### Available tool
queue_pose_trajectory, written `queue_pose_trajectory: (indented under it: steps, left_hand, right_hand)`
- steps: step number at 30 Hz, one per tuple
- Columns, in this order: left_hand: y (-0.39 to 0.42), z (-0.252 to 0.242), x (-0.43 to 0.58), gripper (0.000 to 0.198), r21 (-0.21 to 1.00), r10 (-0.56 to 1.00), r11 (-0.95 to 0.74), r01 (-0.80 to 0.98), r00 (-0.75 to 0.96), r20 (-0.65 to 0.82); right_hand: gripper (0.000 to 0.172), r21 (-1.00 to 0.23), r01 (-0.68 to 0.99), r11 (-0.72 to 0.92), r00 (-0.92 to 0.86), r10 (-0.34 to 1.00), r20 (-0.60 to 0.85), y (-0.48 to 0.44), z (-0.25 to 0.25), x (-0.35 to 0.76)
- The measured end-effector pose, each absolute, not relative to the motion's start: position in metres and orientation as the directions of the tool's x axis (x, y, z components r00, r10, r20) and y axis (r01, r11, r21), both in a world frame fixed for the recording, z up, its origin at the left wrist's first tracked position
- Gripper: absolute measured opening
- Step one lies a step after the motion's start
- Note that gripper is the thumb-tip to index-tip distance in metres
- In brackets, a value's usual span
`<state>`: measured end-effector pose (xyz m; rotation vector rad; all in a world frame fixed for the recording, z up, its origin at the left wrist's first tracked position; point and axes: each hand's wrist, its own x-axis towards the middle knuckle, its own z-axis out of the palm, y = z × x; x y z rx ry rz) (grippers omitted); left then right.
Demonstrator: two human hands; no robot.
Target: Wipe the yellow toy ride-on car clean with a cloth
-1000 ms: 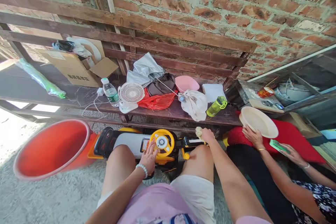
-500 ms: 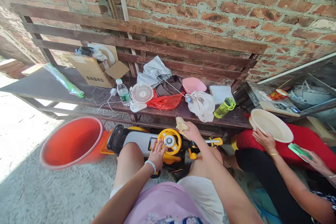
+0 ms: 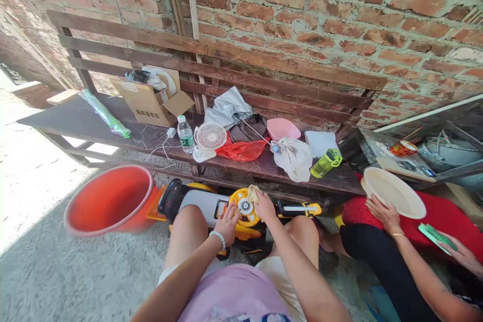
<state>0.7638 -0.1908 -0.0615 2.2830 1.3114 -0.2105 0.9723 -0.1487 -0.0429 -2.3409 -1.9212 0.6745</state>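
Note:
A toy ride-on vehicle with a yellow steering wheel (image 3: 246,218) stands between my knees. My left hand (image 3: 227,225), wearing a pale bead bracelet, rests on the left side of the wheel with its fingers stretched out. Bunched in the closed fingers of my right hand (image 3: 264,208) is a cream cloth (image 3: 253,193), which lies against the upper right of the wheel's rim. The vehicle's grey-white body (image 3: 202,203) and black seat back (image 3: 172,200) extend leftward. On its right side is a black, white and yellow arm-like part (image 3: 300,209).
Behind the vehicle, a wooden bench (image 3: 151,137) holds a cardboard box (image 3: 145,105), water bottle (image 3: 185,136), fan (image 3: 211,137), pink basin (image 3: 283,129) and green bottle (image 3: 325,163). An orange tub (image 3: 113,201) stands left. At right, another person holds a cream basin (image 3: 394,192) and green brush (image 3: 433,236).
My right hand has moved left and down, bringing the cloth from beyond the wheel onto its rim. My left hand stays at the wheel. The camera view has shifted slightly.

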Motion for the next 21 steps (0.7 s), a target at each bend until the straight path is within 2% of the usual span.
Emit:
queue_pose_trajectory:
  steps: [5, 12, 14, 19, 21]
  left_hand:
    - [-0.187, -0.059, 0.764, 0.058, 0.369, 0.78, -0.401, 0.839, 0.524, -0.343]
    - [-0.193, -0.055, 0.769, 0.066, 0.399, 0.78, -0.379, 0.835, 0.521, -0.347]
    - [-0.197, -0.055, 0.77, 0.072, 0.411, 0.787, -0.377, 0.83, 0.522, -0.331]
    - [-0.204, -0.07, 0.768, 0.079, 0.401, 0.764, -0.454, 0.796, 0.579, -0.285]
    - [-0.205, -0.076, 0.767, 0.082, 0.391, 0.775, -0.44, 0.808, 0.562, -0.289]
  right_hand:
    - [0.069, -0.232, 0.925, -0.301, 0.213, 0.916, -0.339, -0.206, -0.055, 0.962]
    - [0.069, -0.196, 0.958, -0.211, 0.104, 0.887, -0.449, -0.249, -0.031, 0.958]
    - [0.068, -0.178, 0.974, -0.144, 0.065, 0.919, -0.389, -0.244, -0.02, 0.958]
    - [0.069, -0.096, 0.981, 0.17, -0.178, 0.981, -0.079, -0.193, -0.019, 0.943]
    - [0.07, -0.068, 0.948, 0.312, -0.317, 0.946, -0.072, -0.167, -0.027, 0.929]
